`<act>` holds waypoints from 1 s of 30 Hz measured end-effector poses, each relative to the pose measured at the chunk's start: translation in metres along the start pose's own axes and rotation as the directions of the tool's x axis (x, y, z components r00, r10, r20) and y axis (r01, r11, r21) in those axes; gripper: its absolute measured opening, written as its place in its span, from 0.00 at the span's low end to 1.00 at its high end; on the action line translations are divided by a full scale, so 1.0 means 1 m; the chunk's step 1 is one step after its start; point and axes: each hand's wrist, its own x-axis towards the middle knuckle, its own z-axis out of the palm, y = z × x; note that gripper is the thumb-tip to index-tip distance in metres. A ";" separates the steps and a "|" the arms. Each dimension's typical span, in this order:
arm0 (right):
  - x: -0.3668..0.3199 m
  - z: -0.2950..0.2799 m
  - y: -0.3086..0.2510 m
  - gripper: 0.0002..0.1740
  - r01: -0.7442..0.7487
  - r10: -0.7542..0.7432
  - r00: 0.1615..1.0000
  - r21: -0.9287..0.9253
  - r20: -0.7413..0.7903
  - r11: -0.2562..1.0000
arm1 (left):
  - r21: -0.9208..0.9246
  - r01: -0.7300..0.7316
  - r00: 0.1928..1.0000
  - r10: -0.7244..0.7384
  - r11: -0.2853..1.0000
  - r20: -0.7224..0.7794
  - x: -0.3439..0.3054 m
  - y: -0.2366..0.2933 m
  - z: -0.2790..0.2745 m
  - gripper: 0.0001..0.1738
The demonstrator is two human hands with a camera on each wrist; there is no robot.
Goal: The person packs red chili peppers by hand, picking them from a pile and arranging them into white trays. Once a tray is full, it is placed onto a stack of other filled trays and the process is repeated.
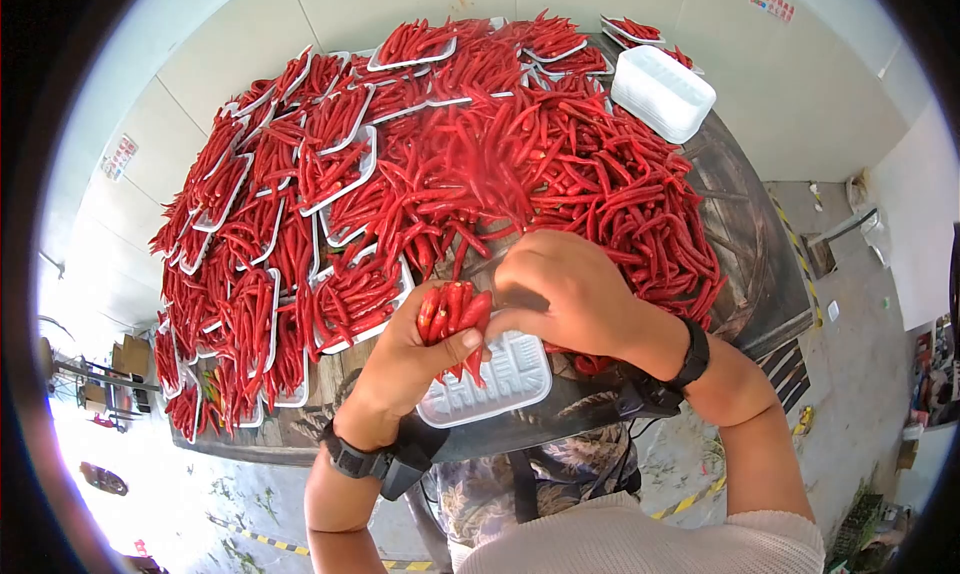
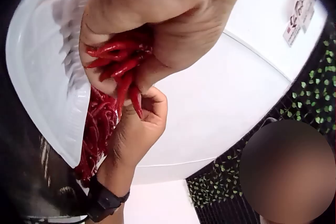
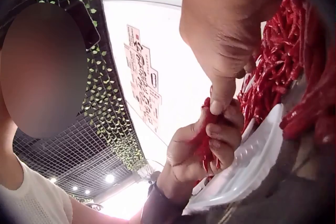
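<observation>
My left hand (image 1: 405, 359) grips a small bunch of red chilies (image 1: 455, 319), thumb across them, above the near end of a white ribbed tray (image 1: 500, 379). Chili tips poke out below the fingers in the left wrist view, where the left hand (image 2: 157, 19) curls round them. Close on the right is my right hand (image 1: 570, 289), bent at the wrist. In the right wrist view the right hand (image 3: 226, 40) puts a finger or thumb to the top of the bunch (image 3: 207, 134); its other fingers are mostly hidden. No chilies lie in the visible part of the tray.
A large loose heap of chilies (image 1: 620, 204) covers the table's middle and right. Filled trays (image 1: 340, 174) are stacked, overlapping, on the left and back. A stack of white trays (image 1: 662, 94) stands at the back right. The round table's rim (image 1: 350, 444) curves in front of the body.
</observation>
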 end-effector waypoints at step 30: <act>0.004 -0.008 -0.006 0.15 -0.265 0.266 0.963 -0.029 0.045 0.964 | 0.025 -0.070 0.997 0.070 0.997 -0.028 0.001 -0.004 0.002 0.29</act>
